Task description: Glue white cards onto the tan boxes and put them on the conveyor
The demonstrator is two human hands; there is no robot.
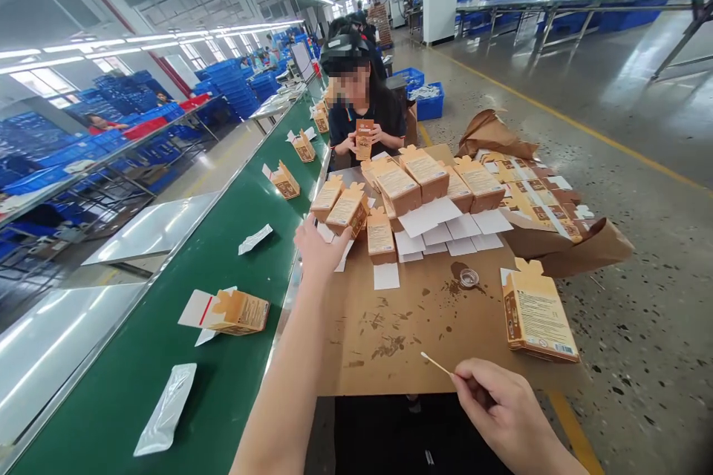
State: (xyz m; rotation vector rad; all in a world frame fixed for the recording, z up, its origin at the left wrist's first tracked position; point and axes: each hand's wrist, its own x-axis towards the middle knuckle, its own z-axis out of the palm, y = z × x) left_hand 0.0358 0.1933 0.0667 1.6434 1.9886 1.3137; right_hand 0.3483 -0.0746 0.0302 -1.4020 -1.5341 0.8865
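My right hand pinches a cotton swab between thumb and fingers, its white tip pointing up and left above the cardboard sheet. My left hand reaches forward to the table's left edge, fingers apart, beside a brown-and-cream carton. The thumb is close to that carton's near edge; whether it touches cannot be made out. More cartons with open scalloped tops and white flaps lie piled to its right. A small clear dish stands on the stained cardboard. One carton lies alone near the right edge.
A green conveyor belt runs along my left, carrying silver sachets and open cartons. Across the table a person holds a carton in both hands. Flat cartons in brown paper lie at right. Blue bins stand behind.
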